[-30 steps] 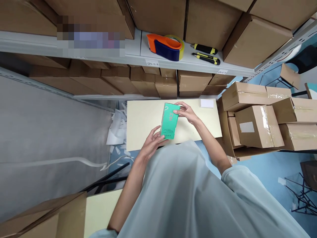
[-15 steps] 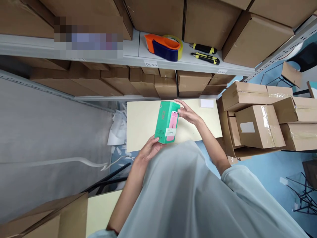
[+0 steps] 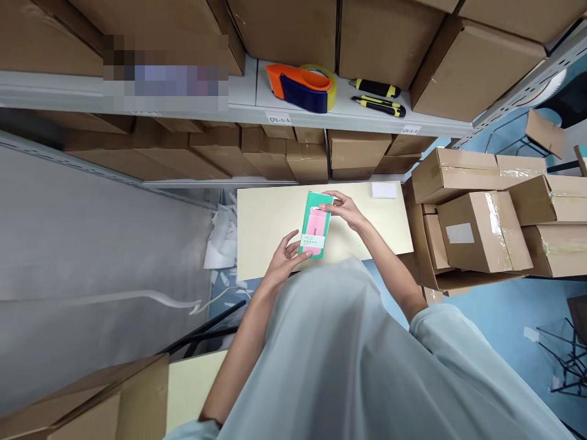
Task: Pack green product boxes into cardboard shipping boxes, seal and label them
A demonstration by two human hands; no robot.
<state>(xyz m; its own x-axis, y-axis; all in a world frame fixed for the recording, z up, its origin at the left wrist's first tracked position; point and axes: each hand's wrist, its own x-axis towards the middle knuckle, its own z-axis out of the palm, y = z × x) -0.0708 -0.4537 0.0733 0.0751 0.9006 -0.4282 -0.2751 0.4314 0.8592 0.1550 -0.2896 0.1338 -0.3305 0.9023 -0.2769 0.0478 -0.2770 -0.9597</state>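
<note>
Between both hands I hold a small green box (image 3: 315, 227) over the pale table (image 3: 266, 214). Its face toward me carries a picture of a pink bottle-like item and a white label strip. My left hand (image 3: 285, 261) grips the lower left corner, thumb on the front and fingers along the side. My right hand (image 3: 343, 208) pinches the upper right corner, with thumb on the front and fingers behind the top. The back of the box is hidden.
Cardboard boxes (image 3: 483, 232) are stacked right of the table. A shelf (image 3: 247, 113) ahead bears an orange and blue tape dispenser (image 3: 302, 88) and two yellow-black utility knives (image 3: 378, 98). A white card stack (image 3: 384, 190) lies at the table's back right. An open carton (image 3: 142, 391) stands lower left.
The green box has turned, so its pink-picture face now points at me and the plain green side no longer shows. My left hand has shifted up and right, its fingers more spread.
</note>
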